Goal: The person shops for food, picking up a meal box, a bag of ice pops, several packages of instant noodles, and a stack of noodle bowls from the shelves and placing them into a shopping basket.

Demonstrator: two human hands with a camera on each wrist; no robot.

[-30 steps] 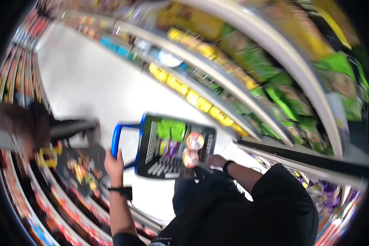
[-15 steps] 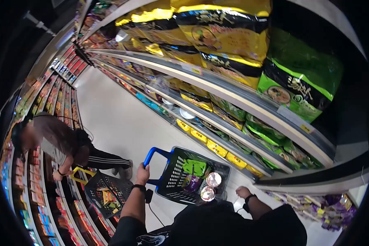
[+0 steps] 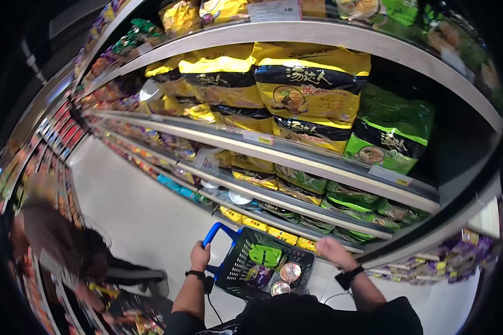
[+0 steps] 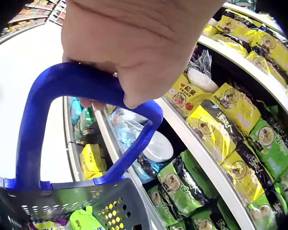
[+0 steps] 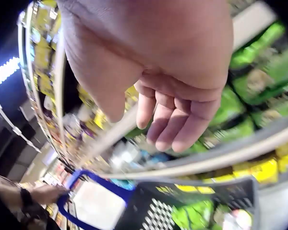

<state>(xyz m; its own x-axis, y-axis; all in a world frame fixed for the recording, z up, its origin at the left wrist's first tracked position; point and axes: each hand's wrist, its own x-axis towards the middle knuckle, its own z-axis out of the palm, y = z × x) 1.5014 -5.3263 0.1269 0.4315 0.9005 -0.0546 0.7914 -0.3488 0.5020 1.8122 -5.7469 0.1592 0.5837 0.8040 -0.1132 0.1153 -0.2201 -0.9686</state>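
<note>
My left hand grips the blue handle of a dark grey shopping basket, with the thumb and fingers curled round the bar. Inside the basket lie a green packet, a purple packet and two round tubs with shiny lids. Raised over the basket's right end, my right hand holds nothing. Its fingers hang loosely bent in the right wrist view, in front of the shelves. Large yellow noodle bags and a green noodle bag stand on the shelf ahead.
Long curved shelf edges run along the aisle, holding more yellow and green bags. At the left, another person bends beside a second basket. Purple packets fill a low display on the right. Pale floor lies between the shelves.
My right hand has risen from beside the basket toward the shelves. The view has turned toward the noodle bags. My left hand keeps its hold on the handle; the other person appears farther left and lower.
</note>
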